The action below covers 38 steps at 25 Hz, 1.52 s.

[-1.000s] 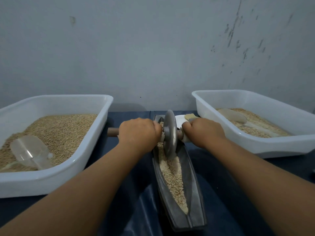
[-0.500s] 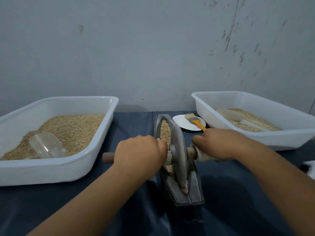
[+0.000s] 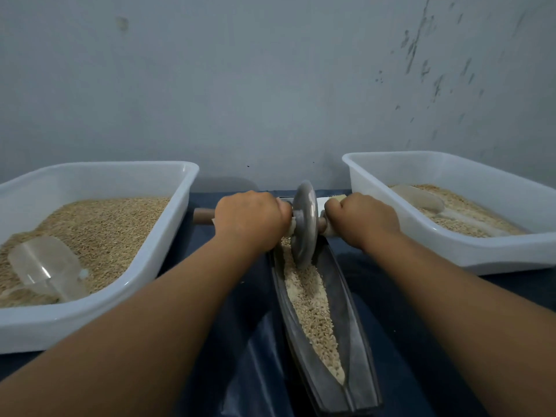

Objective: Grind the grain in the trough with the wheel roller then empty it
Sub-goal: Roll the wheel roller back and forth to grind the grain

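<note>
Dark blue cloth covers the work surface in front of a scuffed grey wall. At centre lies the long metal trough, its channel lined with pale grain. The wheel roller stands upright in the far part of the trough, rim down in the grain. The left hand and right hand each curl tightly around the wooden axle on either side of the disc. A white tub on the left holds grain and a clear scoop. A second white tub on the right holds less grain and another scoop.
</note>
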Motion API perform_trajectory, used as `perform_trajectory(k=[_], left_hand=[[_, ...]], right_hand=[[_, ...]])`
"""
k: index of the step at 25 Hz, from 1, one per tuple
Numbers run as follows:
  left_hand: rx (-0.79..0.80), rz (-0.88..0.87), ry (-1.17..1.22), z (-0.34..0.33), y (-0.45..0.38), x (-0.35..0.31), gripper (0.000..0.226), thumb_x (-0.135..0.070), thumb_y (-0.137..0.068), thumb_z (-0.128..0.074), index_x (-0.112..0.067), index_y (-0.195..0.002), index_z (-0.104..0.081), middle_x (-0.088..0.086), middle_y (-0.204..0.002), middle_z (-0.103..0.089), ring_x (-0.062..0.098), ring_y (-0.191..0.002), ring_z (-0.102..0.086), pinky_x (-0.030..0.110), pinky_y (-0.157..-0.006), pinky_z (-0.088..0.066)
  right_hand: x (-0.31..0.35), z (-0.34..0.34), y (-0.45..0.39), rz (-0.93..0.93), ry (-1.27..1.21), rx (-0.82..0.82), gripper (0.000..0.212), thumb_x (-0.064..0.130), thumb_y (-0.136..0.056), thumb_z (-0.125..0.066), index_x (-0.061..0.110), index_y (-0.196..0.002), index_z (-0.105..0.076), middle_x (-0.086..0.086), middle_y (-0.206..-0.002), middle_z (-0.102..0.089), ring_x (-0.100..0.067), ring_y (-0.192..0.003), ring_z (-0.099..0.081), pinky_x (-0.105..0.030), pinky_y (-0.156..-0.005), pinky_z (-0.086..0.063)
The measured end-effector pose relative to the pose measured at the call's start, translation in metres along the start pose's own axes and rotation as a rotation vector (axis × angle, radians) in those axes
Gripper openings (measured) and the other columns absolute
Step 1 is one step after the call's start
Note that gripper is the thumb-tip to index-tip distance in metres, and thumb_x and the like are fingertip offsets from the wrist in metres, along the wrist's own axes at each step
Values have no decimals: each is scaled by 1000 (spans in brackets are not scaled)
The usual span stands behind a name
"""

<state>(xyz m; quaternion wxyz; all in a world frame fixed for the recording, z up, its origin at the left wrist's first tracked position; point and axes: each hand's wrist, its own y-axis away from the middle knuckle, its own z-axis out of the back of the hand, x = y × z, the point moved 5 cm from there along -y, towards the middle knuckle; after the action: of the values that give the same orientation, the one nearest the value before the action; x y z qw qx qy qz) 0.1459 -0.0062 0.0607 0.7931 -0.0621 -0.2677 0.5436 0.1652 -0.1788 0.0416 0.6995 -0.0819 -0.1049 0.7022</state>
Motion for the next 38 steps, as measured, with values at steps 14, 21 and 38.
perform_trajectory(k=[14, 21, 38], left_hand=[[94, -10, 22, 21, 56, -20, 23, -14, -85, -52, -17, -73, -33, 1, -65, -40, 23, -61, -51, 32, -53, -42], [-55, 84, 141, 51, 94, -25, 30, -23, -89, -46, -18, -62, -34, -4, -54, -38, 18, -48, -45, 27, -48, -36], [49, 50, -20, -7, 27, 2, 19, -14, -85, -55, -12, -102, -48, 2, -75, -39, 24, -65, -48, 35, -56, -47]], right_hand=[[-4, 14, 58, 147, 104, 173, 18, 33, -95, -43, 16, -92, -50, -1, -89, -55, -29, -94, -61, -36, -66, -41], [-12, 39, 99, 317, 74, 295, 41, 9, -85, -64, 24, -89, -26, -2, -87, -46, -24, -83, -58, -39, -66, -53], [0, 8, 5, -34, -76, -98, 36, 39, -91, -31, 18, -68, -50, -3, -70, -50, -16, -58, -41, -30, -54, -28]])
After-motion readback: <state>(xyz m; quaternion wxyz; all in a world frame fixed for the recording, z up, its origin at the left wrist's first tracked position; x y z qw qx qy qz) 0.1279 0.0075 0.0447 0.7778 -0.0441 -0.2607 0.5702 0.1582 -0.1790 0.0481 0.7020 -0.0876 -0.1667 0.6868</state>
